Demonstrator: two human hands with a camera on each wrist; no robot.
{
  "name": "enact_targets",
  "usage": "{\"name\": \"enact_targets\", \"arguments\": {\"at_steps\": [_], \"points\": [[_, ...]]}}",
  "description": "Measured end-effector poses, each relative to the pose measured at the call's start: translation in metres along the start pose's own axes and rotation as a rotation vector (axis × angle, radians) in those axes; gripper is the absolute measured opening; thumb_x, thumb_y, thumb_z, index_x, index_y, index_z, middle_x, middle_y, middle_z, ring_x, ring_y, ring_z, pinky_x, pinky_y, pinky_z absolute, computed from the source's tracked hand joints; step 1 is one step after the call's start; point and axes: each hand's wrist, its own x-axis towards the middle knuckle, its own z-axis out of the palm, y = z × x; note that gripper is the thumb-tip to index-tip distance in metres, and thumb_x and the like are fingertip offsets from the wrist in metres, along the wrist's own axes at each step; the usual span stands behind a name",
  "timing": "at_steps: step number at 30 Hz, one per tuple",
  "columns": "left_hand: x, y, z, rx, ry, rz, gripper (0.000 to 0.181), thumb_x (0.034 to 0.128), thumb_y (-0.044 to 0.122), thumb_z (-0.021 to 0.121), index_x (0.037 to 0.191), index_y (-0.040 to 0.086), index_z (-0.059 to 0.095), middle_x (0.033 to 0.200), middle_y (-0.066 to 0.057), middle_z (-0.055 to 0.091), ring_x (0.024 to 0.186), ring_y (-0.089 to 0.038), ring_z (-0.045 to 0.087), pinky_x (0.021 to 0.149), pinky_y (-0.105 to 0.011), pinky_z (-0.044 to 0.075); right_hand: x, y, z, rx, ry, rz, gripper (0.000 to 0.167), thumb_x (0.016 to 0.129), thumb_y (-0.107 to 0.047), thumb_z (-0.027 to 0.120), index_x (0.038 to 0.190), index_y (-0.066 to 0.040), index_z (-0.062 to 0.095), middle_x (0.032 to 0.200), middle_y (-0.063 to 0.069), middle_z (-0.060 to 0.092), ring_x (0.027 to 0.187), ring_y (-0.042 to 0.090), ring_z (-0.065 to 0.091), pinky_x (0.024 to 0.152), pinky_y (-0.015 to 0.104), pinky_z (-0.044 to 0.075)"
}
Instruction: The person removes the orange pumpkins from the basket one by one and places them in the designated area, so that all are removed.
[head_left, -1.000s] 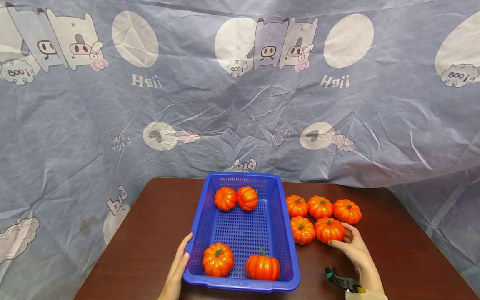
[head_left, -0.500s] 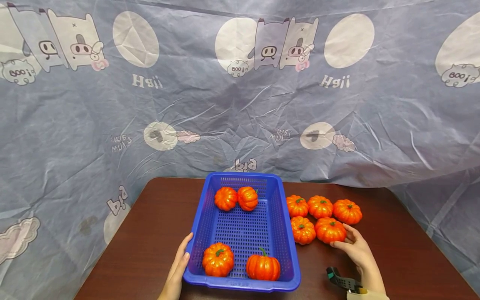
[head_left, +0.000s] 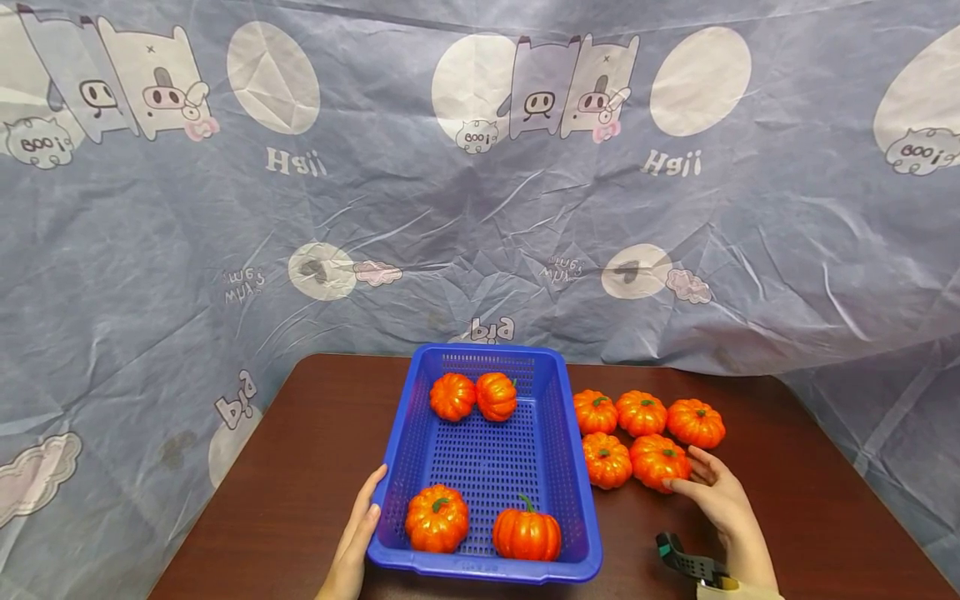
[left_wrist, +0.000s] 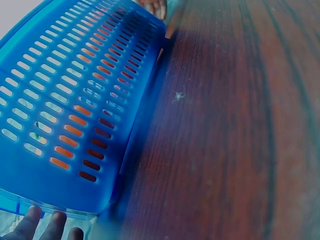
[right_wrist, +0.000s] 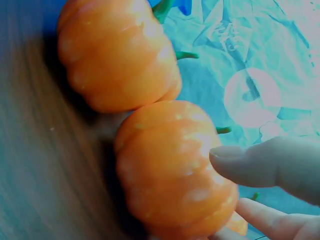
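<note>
A blue perforated plastic basket (head_left: 487,570) stands mid-table, with two small orange toy pumpkins (head_left: 452,397) at its far end and two others (head_left: 437,519) at its near end. My left hand (head_left: 354,533) rests against the basket's left wall, fingers extended; its fingertips (left_wrist: 56,222) show by the basket's edge in the left wrist view. To the right of the basket sit several more pumpkins in two rows. My right hand (head_left: 716,497) pinches the front-row right pumpkin (head_left: 654,463) from its right side. In the right wrist view, its thumb (right_wrist: 260,165) lies against this pumpkin, which touches its neighbour (right_wrist: 117,55).
The dark brown wooden table (head_left: 292,475) carries everything. Behind it hangs a grey-blue cartoon-printed cloth (head_left: 480,200). A black strap (head_left: 686,562) is at my right wrist. The back-row pumpkins (head_left: 641,413) stand close behind the front row.
The pinched pumpkin's stem has tipped slightly toward the right and front, and my right hand has shifted slightly right. My left hand and the basket stay where they were.
</note>
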Motion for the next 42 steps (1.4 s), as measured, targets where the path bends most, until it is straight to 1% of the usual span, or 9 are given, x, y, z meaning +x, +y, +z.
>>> {"name": "enact_targets", "arguments": {"at_steps": [2, 6, 12, 19, 23, 28, 32, 37, 42], "points": [[0.0, 0.0, 0.0, -0.001, -0.003, 0.002, 0.047, 0.1008, 0.013, 0.023, 0.147, 0.01, 0.024, 0.151, -0.016, 0.019, 0.13, 0.002, 0.024, 0.097, -0.01, 0.019, -0.001, -0.002, -0.002, 0.01, 0.002, -0.014, 0.086, 0.081, -0.018, 0.072, 0.144, 0.007, 0.019, 0.141, 0.034, 0.03, 0.127, 0.04, 0.036, 0.093, 0.036, 0.041], [0.0, 0.001, 0.0, 0.003, -0.004, 0.004, 0.047, 0.1009, 0.013, 0.023, 0.147, 0.01, 0.024, 0.151, -0.016, 0.019, 0.13, 0.002, 0.023, 0.097, -0.01, 0.017, -0.005, -0.009, -0.006, 0.013, -0.006, -0.01, 0.086, 0.084, -0.019, 0.07, 0.146, 0.006, 0.015, 0.143, 0.032, 0.028, 0.129, 0.041, 0.032, 0.09, 0.026, 0.04], [0.0, 0.002, 0.0, 0.01, 0.003, -0.012, 0.046, 0.1011, 0.014, 0.023, 0.147, 0.01, 0.024, 0.151, -0.016, 0.019, 0.129, 0.003, 0.024, 0.096, -0.009, 0.018, -0.01, -0.019, -0.008, 0.011, 0.037, -0.042, 0.086, 0.085, -0.02, 0.069, 0.147, 0.005, 0.015, 0.144, 0.032, 0.027, 0.13, 0.041, 0.031, 0.097, 0.038, 0.039], [0.001, 0.002, 0.0, 0.02, 0.012, -0.025, 0.046, 0.1011, 0.015, 0.024, 0.147, 0.012, 0.025, 0.151, -0.015, 0.019, 0.129, 0.004, 0.023, 0.096, -0.009, 0.016, -0.023, -0.039, -0.008, 0.026, 0.044, -0.06, 0.091, 0.085, -0.026, 0.07, 0.148, 0.003, 0.011, 0.147, 0.029, 0.023, 0.133, 0.041, 0.025, 0.106, 0.049, 0.023], [0.001, 0.001, 0.0, 0.023, 0.014, -0.025, 0.046, 0.101, 0.015, 0.024, 0.147, 0.012, 0.025, 0.151, -0.015, 0.019, 0.13, 0.004, 0.022, 0.096, -0.009, 0.016, -0.029, -0.053, -0.005, 0.016, 0.056, -0.09, 0.087, 0.086, -0.028, 0.069, 0.148, 0.002, 0.015, 0.147, 0.028, 0.026, 0.133, 0.039, 0.027, 0.108, 0.034, 0.025], [0.0, 0.001, 0.0, 0.022, 0.013, -0.027, 0.046, 0.1011, 0.015, 0.024, 0.147, 0.012, 0.025, 0.151, -0.015, 0.019, 0.13, 0.003, 0.023, 0.096, -0.009, 0.016, -0.035, -0.067, 0.002, 0.015, 0.042, -0.148, 0.082, 0.086, -0.026, 0.069, 0.147, 0.002, 0.02, 0.146, 0.026, 0.03, 0.131, 0.037, 0.031, 0.092, 0.006, 0.03], [0.0, 0.001, -0.001, 0.017, 0.008, -0.029, 0.046, 0.1012, 0.016, 0.024, 0.147, 0.012, 0.024, 0.151, -0.014, 0.019, 0.13, 0.003, 0.023, 0.096, -0.009, 0.017, -0.038, -0.075, 0.006, 0.045, -0.003, -0.179, 0.08, 0.087, -0.026, 0.068, 0.147, 0.0, 0.021, 0.146, 0.023, 0.031, 0.131, 0.035, 0.032, 0.087, 0.005, 0.033], [0.0, 0.001, 0.0, 0.023, 0.012, -0.041, 0.046, 0.1013, 0.016, 0.024, 0.147, 0.012, 0.024, 0.151, -0.014, 0.018, 0.13, 0.004, 0.02, 0.095, -0.009, 0.014, -0.038, -0.081, 0.011, 0.113, -0.063, -0.219, 0.076, 0.088, -0.022, 0.067, 0.147, -0.001, 0.024, 0.144, 0.02, 0.034, 0.122, 0.007, 0.043, 0.086, 0.007, 0.035], [0.001, 0.001, 0.0, 0.03, 0.018, -0.048, 0.046, 0.1012, 0.017, 0.024, 0.147, 0.013, 0.025, 0.152, -0.014, 0.018, 0.131, 0.004, 0.018, 0.099, -0.016, 0.012, -0.04, -0.085, 0.021, 0.235, -0.136, -0.356, 0.065, 0.087, -0.009, 0.066, 0.14, 0.007, 0.032, 0.125, -0.008, 0.052, 0.109, -0.007, 0.049, 0.086, 0.011, 0.04]]}}
